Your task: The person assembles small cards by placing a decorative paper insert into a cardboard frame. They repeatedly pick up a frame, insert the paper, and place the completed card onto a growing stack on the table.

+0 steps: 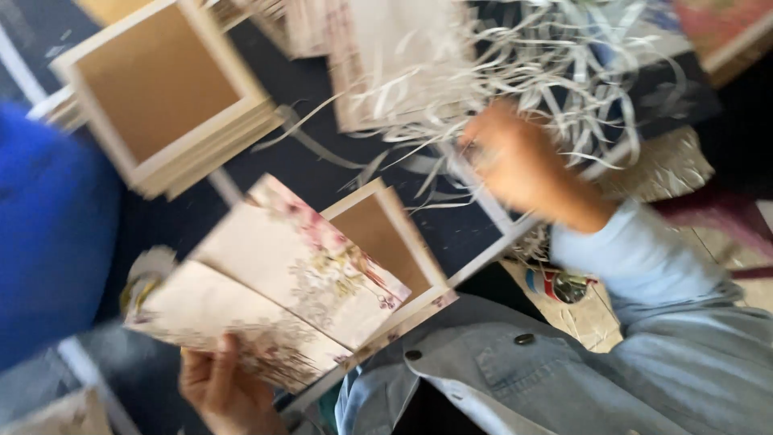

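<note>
Two hands are at work over our dark surface (322, 169): our left hand (221, 387), at about seven o'clock, grips a floral box (282, 290) from below, its open brown inside tilted up toward one o'clock. Our right hand (515, 161), at about two o'clock, is blurred and sunk among white paper shreds (547, 64), so we cannot tell whether it clutches them. Another open box (157, 89) lies at ten o'clock, well apart from both hands.
</note>
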